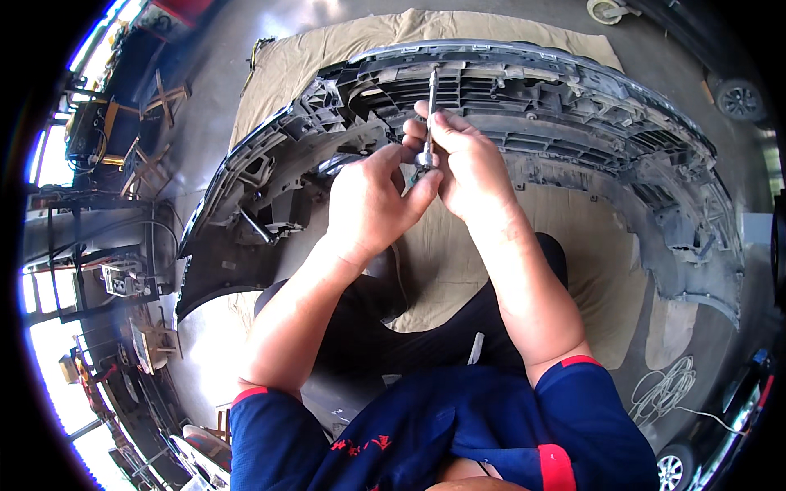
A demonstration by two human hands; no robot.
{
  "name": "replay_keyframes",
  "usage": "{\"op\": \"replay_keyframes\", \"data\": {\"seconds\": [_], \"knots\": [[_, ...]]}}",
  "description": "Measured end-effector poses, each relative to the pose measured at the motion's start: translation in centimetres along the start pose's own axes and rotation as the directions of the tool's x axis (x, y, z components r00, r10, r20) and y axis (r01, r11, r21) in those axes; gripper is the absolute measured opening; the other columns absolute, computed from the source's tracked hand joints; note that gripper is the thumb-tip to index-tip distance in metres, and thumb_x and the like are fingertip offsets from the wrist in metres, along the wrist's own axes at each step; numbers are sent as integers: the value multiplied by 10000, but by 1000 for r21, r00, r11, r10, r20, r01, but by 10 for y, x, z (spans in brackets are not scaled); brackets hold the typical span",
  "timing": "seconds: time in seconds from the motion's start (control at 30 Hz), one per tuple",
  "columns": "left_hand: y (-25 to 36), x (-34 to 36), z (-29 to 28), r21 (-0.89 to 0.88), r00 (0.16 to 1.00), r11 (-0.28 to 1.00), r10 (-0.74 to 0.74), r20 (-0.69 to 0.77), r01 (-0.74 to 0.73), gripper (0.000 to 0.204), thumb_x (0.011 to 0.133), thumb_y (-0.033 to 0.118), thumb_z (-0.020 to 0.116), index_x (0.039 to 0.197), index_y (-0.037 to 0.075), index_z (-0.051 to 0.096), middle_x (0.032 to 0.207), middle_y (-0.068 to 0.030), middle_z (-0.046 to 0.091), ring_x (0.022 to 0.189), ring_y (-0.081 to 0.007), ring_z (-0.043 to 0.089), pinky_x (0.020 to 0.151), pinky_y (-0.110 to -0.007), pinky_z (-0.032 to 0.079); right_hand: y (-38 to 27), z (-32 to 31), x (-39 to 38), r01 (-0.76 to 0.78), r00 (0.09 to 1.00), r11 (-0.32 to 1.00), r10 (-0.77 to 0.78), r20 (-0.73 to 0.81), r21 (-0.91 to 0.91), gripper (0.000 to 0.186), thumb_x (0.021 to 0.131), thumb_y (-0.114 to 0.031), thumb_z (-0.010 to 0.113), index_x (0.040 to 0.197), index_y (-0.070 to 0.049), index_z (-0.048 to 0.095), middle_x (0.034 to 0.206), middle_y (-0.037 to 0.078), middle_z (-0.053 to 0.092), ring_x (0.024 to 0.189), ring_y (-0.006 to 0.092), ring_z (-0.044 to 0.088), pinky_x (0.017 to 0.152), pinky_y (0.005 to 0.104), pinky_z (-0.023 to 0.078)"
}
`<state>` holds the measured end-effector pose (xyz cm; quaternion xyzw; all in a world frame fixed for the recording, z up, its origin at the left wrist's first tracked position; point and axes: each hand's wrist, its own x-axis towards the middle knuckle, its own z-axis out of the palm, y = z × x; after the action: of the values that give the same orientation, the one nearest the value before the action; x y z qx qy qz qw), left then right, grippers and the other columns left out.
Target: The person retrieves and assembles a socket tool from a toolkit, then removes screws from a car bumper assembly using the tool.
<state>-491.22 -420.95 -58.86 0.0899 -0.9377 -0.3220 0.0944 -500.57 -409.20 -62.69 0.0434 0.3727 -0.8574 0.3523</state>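
In front of my chest, both hands meet on a socket ratchet with a long extension bar (432, 94). The bar points away from me, and its round metal head is at the near end. My left hand (368, 196) is closed, with thumb and fingers at that head. My right hand (473, 164) pinches the bar just above the head. The ratchet's handle is mostly hidden by my fingers. Beyond the hands lies a large car bumper (540, 135), its dark ribbed inner side up, curving round me. The bar's tip overlaps its far grille part, and I cannot tell whether they touch.
A beige cloth (573, 270) lies under the bumper on the grey floor. Stools and a metal rack (98, 262) stand at the left. A coiled pale cable (665, 386) lies at the lower right, near a car wheel (673, 470). Another wheel (738, 98) shows at the far right.
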Motion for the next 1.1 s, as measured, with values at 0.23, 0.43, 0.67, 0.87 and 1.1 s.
{"op": "replay_keyframes", "data": {"seconds": [0.23,0.43,0.67,0.87,1.1], "knots": [[-4,6,11,-12,999,1000,-16,-35,15,394,814,358,814,1006,28,716,671,-129,662,579,-289,657,590,-373,523,0,4,1,26,999,997,-24,-38,72,287,1063,-167,525,1273,21,585,1113,145,712,968,212,664,798,305,513],[-1,10,11,81,988,992,110,-108,-101,321,846,345,776,903,45,674,645,-152,639,611,-362,662,582,-414,528,-23,-5,20,-31,997,994,39,73,-107,274,1041,-323,620,1052,-59,689,906,57,716,814,148,661,752,277,532],[2,11,7,89,989,990,117,-89,-109,312,856,325,772,880,40,647,639,-131,638,605,-339,670,580,-412,524,-35,-9,45,83,996,891,-68,50,-447,328,1003,-390,680,855,-97,676,695,-47,581,551,55,505,541,213,420],[6,12,8,-1,994,999,54,-94,-55,347,868,336,782,933,17,664,689,-156,657,620,-340,667,597,-396,522,-15,-22,59,17,980,997,-3,200,-69,317,1065,-323,575,1007,-22,658,786,33,620,619,121,558,600,253,482],[7,15,13,-32,993,995,88,-75,-91,363,855,358,766,907,25,632,627,-154,638,598,-350,669,582,-424,540,1,-26,63,-91,905,938,-63,421,336,306,1096,-286,494,1088,-2,607,880,80,594,763,164,560,712,314,494]]}}
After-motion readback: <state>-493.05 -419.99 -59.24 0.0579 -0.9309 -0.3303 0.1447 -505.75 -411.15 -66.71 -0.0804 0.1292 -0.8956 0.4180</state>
